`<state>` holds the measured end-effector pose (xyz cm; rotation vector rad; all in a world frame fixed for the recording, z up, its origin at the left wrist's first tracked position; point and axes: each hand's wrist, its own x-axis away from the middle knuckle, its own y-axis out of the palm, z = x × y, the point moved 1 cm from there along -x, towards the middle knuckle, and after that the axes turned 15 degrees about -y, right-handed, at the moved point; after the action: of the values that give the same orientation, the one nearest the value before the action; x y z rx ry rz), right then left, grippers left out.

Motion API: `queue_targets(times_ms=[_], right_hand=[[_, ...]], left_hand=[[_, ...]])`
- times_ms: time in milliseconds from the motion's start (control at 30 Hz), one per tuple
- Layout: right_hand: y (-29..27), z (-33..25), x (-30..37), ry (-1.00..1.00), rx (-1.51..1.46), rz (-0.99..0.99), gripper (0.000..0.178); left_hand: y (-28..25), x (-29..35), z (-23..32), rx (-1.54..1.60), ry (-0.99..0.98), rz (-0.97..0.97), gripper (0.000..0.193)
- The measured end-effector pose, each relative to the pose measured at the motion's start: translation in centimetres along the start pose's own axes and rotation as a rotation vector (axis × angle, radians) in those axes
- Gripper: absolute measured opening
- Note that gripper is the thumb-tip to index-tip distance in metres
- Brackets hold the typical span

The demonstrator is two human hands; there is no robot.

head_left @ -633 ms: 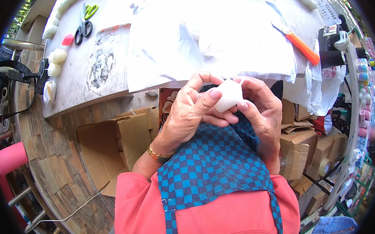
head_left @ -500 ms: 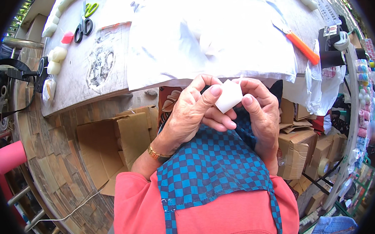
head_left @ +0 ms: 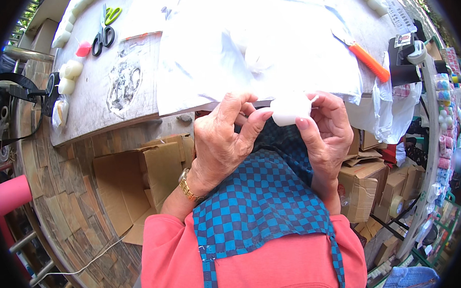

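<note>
A short white candle point(head_left: 289, 109) lies tilted sideways between my hands, just off the table's near edge. A bit of wick shows at its right end. My right hand point(head_left: 326, 131) pinches that end between thumb and fingers. My left hand point(head_left: 221, 136), with a gold watch on its wrist, has its fingers bent and apart, its thumb tip at the candle's left end. Whether the thumb touches the wax is hard to tell. Behind both hands, a white cloth point(head_left: 196, 78) covers the middle of the table and hangs over its edge.
Black-handled scissors point(head_left: 103, 38) and several pale candles point(head_left: 70, 70) sit at the table's left. An orange utility knife point(head_left: 369, 62) rests on the right. Open cardboard boxes point(head_left: 123, 186) stand below on the left, with more boxes point(head_left: 366, 189) below right. A plastic bag point(head_left: 390, 109) hangs at the right edge.
The candle has turned and moved slightly right and up with my right hand. My left fingers have drawn back from around it, leaving the thumb near its left end.
</note>
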<state>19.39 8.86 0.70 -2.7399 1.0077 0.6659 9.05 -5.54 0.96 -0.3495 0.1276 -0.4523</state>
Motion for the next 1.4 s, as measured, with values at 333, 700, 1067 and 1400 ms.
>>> queue_targets(times_ms=[333,700,1067,1400], right_hand=[[-0.1,2.7,0.5,-0.332,0.262,-0.046,0.045],[0.6,4.5,-0.4,-0.537,0.435,0.000,0.045],[2.9,5.2,-2.9,-0.745,0.749,0.086,0.032],[2.0,5.9,-4.2,-0.698,0.695,0.016,0.021]], left_hand=[[1.6,-3.1,-0.8,-0.564,0.532,0.233,0.054],[2.4,-4.4,0.3,-0.494,0.626,0.284,0.027],[3.9,-4.7,-0.2,-0.364,0.632,0.338,0.032],[4.4,-4.3,-0.9,-0.277,0.615,0.306,0.031]])
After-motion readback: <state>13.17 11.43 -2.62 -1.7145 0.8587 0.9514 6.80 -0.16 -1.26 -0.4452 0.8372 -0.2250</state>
